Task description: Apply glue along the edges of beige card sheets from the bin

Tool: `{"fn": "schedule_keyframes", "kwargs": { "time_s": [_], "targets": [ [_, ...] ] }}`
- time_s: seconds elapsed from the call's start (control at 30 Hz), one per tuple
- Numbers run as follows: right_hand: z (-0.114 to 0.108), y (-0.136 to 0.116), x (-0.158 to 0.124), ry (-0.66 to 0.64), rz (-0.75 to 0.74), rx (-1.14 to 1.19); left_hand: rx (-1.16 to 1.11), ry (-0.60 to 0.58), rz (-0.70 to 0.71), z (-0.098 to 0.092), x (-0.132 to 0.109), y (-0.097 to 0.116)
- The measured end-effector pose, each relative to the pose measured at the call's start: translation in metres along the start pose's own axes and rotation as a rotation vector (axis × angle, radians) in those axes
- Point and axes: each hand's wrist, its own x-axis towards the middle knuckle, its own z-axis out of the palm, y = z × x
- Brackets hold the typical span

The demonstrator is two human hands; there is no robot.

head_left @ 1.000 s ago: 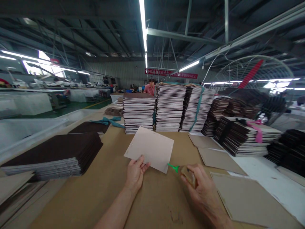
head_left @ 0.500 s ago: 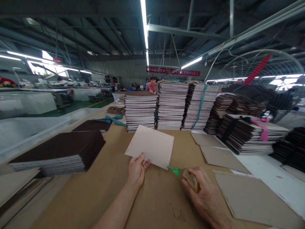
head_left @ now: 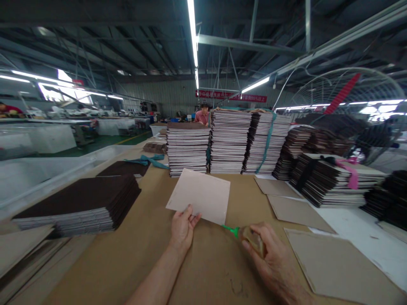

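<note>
My left hand [head_left: 183, 226] pinches the near edge of a pale rectangular board [head_left: 201, 195], thumb on top and fingers beneath. The board is tilted above the brown-covered table [head_left: 203, 271]. My right hand [head_left: 270, 254] is wrapped round a squeeze bottle [head_left: 252, 240] with amber-brown contents. Its green nozzle [head_left: 232, 230] points left, and the tip is at or just below the board's near right corner; whether it touches I cannot tell. Faint marks show along the board's left and right edges.
Tall stacks of dark-covered panels [head_left: 230, 142] stand across the back. A dark stack [head_left: 76, 203] lies left, with loose boards [head_left: 22, 250] before it. Flat grey-brown boards [head_left: 343, 258] lie right, near a tied bundle [head_left: 330, 180]. A person [head_left: 202, 115] is behind the stacks.
The board has shifted slightly left in my left hand. The bottle's nozzle tip has moved a little left and down along the board's near right corner.
</note>
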Motion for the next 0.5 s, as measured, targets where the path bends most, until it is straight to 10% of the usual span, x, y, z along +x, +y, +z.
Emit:
{"fn": "schedule_keyframes", "kwargs": {
  "time_s": [0.3, 0.5],
  "targets": [
    [-0.002, 0.002, 0.015, 0.183, 0.009, -0.030, -0.016, -0.008, -0.018, 0.000, -0.001, 0.000],
    [0.007, 0.003, 0.005, 0.050, 0.081, 0.053, -0.024, -0.007, 0.000, 0.003, -0.001, -0.002]
  ]
}}
